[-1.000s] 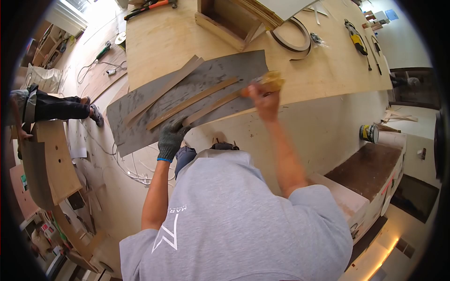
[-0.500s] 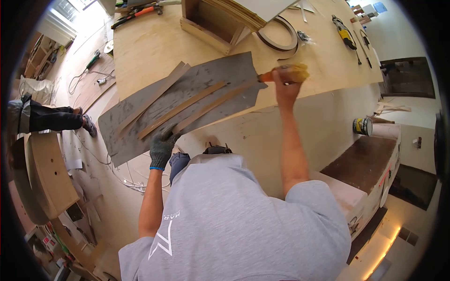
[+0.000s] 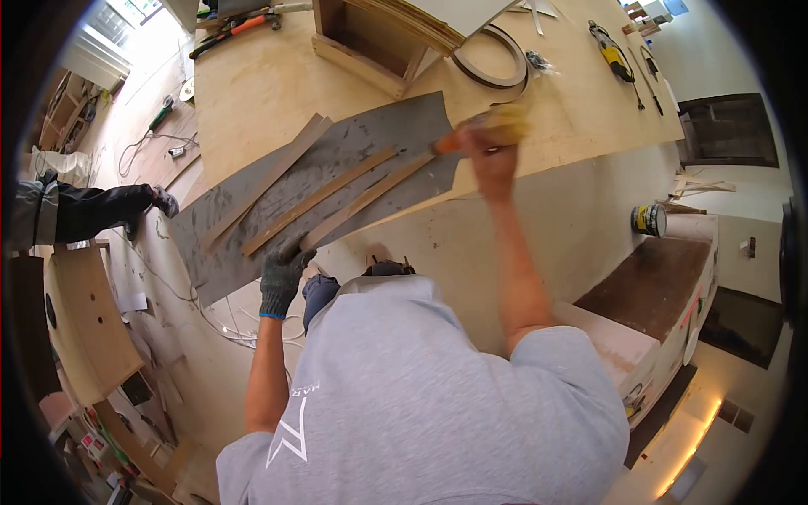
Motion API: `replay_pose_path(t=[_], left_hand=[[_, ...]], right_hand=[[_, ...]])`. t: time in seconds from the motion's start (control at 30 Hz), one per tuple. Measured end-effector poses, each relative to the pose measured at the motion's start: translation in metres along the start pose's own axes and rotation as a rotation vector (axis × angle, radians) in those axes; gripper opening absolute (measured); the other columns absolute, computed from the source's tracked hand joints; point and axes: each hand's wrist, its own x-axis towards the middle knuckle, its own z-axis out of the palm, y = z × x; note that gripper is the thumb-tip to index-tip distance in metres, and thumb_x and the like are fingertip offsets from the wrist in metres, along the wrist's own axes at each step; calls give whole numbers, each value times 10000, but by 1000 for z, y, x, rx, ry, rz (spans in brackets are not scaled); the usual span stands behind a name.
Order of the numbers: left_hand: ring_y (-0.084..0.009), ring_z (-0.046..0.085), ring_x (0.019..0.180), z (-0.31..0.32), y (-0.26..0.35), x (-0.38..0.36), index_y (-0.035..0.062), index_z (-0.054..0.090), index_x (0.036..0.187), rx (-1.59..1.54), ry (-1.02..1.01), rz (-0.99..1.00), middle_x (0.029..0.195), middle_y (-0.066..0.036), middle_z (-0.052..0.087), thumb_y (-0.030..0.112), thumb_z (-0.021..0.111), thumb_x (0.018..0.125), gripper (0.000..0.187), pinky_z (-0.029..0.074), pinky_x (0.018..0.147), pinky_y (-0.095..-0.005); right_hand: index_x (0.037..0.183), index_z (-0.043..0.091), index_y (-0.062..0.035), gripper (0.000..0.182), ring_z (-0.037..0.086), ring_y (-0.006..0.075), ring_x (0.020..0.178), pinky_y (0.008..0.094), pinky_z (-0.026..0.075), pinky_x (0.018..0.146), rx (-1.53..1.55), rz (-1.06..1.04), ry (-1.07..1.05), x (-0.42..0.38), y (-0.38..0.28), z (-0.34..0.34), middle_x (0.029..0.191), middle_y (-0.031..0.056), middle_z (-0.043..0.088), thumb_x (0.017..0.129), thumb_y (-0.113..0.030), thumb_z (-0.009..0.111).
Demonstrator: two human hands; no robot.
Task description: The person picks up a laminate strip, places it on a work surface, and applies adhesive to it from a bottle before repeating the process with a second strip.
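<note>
My left hand (image 3: 284,273), in a dark knitted glove, has its fingers closed at the near end of a thin wooden strip (image 3: 362,200). This strip lies slanting across a grey, smudged sheet (image 3: 404,126). My bare right hand (image 3: 490,158) grips an amber bottle with an orange neck (image 3: 505,126), blurred by motion. The neck points down-left, at the far end of the strip. Alongside lie another narrow strip (image 3: 324,199) and, farther left, overlapping strips (image 3: 269,181).
The sheet overhangs the plywood table (image 3: 572,126). Behind it stand a wooden box (image 3: 362,63), a coil of edging (image 3: 513,76) and a yellow rotary tool (image 3: 619,63). An orange-handled hammer (image 3: 236,34) lies far left. Another person's legs (image 3: 101,210) show at left.
My right hand and the bottle have moved left, to the far end of the near strip. My left hand stays at its near end. The other person's legs have shifted.
</note>
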Motion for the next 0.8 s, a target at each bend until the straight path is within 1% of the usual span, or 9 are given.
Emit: replay_pose_path(t=[0.07, 0.13, 0.23, 0.33, 0.43, 0.53, 0.67, 0.77, 0.8], left_hand=[[-202, 625, 688, -1, -3, 0, 53, 698, 1212, 168, 20, 59, 868, -133, 690, 190, 793, 838, 409, 514, 668, -340], [-230, 644, 723, -5, 13, -6, 59, 701, 1206, 116, 38, 31, 912, -146, 699, 179, 796, 829, 407, 519, 688, -351], [-268, 659, 752, -13, 36, -10, 70, 705, 1201, 166, 62, 94, 954, -159, 706, 170, 797, 822, 402, 526, 708, -364], [-290, 659, 755, -13, 47, -17, 82, 705, 1202, 140, 88, 134, 951, -166, 703, 170, 797, 819, 404, 528, 709, -376], [-296, 656, 751, -14, 52, -17, 87, 705, 1202, 146, 111, 157, 926, -170, 696, 173, 798, 818, 405, 524, 702, -386], [-310, 655, 756, -15, 58, -16, 91, 705, 1196, 161, 102, 152, 902, -174, 688, 179, 794, 822, 395, 520, 696, -400], [-333, 653, 768, -15, 53, -18, 96, 703, 1191, 213, 108, 161, 888, -177, 681, 189, 786, 828, 385, 518, 695, -416], [-341, 648, 765, -13, 50, -18, 97, 700, 1194, 234, 113, 171, 880, -173, 679, 197, 782, 831, 385, 517, 695, -423], [-340, 648, 765, -13, 51, -19, 96, 700, 1193, 242, 119, 176, 878, -172, 680, 195, 782, 830, 385, 517, 695, -422]], right_hand=[[1151, 539, -31, 417, 702, 169, 788, 314, 559, 702, -85, -48, -31, -19, 7, 33, 896, 63, 715, 831, -89, 800], [1176, 508, -37, 478, 703, 196, 770, 338, 561, 721, -203, -108, -33, -29, 16, 50, 863, 71, 706, 811, -98, 811], [1163, 510, -41, 514, 703, 217, 777, 339, 554, 739, -257, -107, -24, -21, 37, 41, 850, 75, 700, 778, -134, 838], [1166, 513, -46, 521, 701, 221, 779, 336, 549, 745, -215, -53, 67, -4, 46, 24, 877, 75, 705, 775, -153, 841], [1146, 510, -39, 511, 698, 232, 765, 341, 546, 737, -114, 63, -91, -16, 35, 33, 866, 73, 705, 771, -144, 841], [1128, 509, -30, 458, 695, 215, 737, 330, 547, 720, -249, -118, -68, -22, 29, 43, 800, 63, 707, 795, -111, 813], [1202, 484, -10, 544, 702, 204, 758, 330, 554, 716, -155, 20, 65, 3, 36, 25, 795, 67, 707, 798, -153, 820], [1198, 467, -9, 567, 712, 225, 781, 343, 558, 729, -29, 88, -100, -10, 30, 34, 848, 91, 706, 790, -158, 831], [1193, 467, -11, 554, 714, 224, 780, 341, 560, 731, -92, 26, -100, -18, 25, 44, 857, 95, 706, 795, -153, 826]])
